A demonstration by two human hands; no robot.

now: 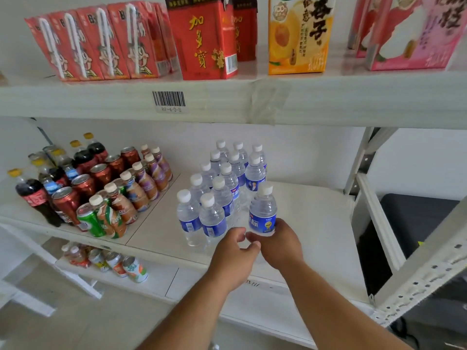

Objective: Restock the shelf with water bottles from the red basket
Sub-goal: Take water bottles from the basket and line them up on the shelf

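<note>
On the white middle shelf (pixel 316 223) many clear blue-label water bottles (pixel 222 183) already stand in rows, the right hand (pixel 278 242) grips one more bottle (pixel 262 210) beside them, the left hand (pixel 233 251) is loosely curled and holds nothing, and the red basket is not visible.

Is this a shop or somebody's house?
Probably a shop or its stockroom. White metal shelves hold many of the same drinks in neat rows: clear plastic water bottles with blue labels, red cans, red drink cartons. A barcode sticker marks the shelf edge.
</note>
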